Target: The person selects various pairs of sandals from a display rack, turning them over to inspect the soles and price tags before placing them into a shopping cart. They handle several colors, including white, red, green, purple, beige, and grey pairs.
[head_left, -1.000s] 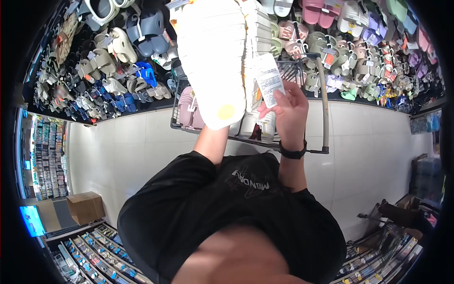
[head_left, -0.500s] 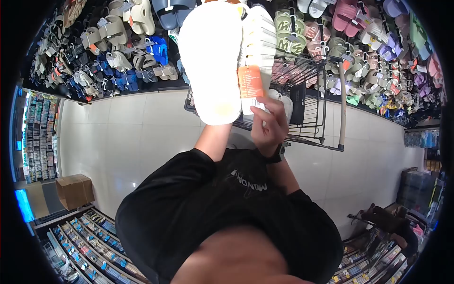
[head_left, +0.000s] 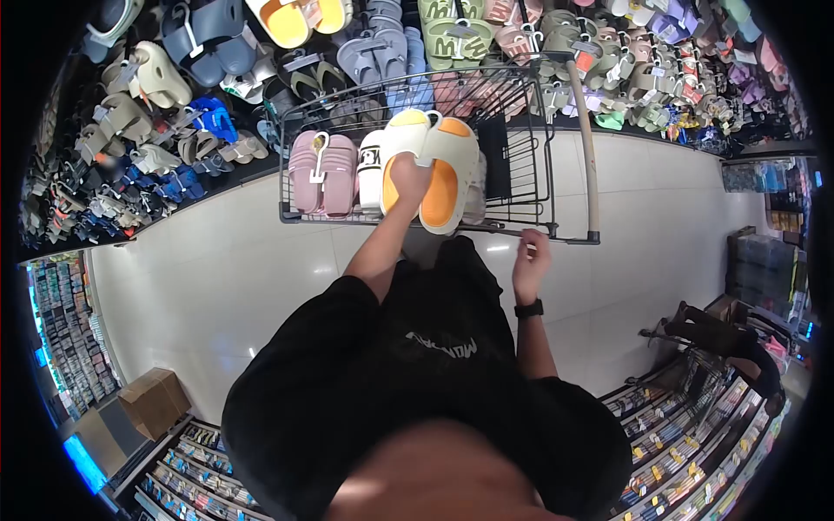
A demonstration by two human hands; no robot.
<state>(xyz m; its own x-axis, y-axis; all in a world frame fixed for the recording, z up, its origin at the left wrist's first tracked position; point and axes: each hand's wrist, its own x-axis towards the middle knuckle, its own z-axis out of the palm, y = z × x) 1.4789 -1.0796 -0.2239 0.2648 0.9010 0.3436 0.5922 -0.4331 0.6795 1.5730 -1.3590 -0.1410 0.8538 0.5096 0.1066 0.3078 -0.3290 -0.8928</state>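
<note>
My left hand [head_left: 410,178] is closed on a pair of cream slippers [head_left: 455,161] with orange insoles, its fingers partly hidden at the straps. The pair is over the wire shopping cart [head_left: 549,165], soles down, beside white slippers with black markings [head_left: 370,172] and mauve slippers [head_left: 337,178] in the cart. At the cart's near edge, my right hand [head_left: 531,260] has its fingers bent and pressed together by the dark rail. Whatever it may be gripping there is too small to tell.
Racks of hanging slippers [head_left: 208,52] line the far side. A cardboard box [head_left: 155,402] stands at the lower left. Shelves of small goods [head_left: 204,473] run along the bottom on both sides. At the right, another person [head_left: 747,352] in dark clothes is near a second cart.
The slippers have moved away from my face, down over the cart, and now show their orange insoles. My right hand has let go of the orange tag and moved to the cart's edge.
</note>
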